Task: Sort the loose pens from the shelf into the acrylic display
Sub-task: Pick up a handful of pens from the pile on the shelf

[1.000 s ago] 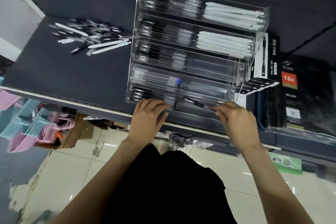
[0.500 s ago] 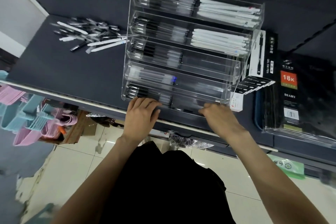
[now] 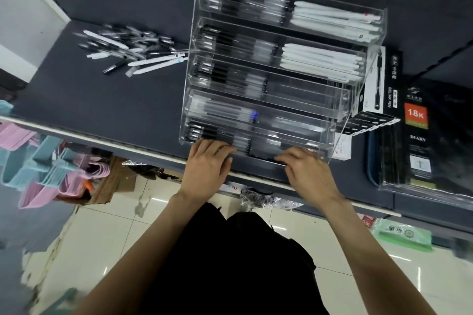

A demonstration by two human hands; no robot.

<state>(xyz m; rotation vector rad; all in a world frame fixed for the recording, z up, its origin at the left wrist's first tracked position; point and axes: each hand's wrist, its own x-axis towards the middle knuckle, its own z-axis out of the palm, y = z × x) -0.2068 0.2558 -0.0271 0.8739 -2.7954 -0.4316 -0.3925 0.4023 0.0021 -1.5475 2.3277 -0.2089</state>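
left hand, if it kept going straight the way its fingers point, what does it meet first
The left hand points up into the lowest tier of the acrylic display, so it would likely meet the black pens lying there first, though depth is hard to judge.

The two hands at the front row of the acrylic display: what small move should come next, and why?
Probably the left hand should leave the acrylic display and reach for the pile of loose pens, which is still large. Both hands rest at the front row; the right hand seems to hold no pen now.
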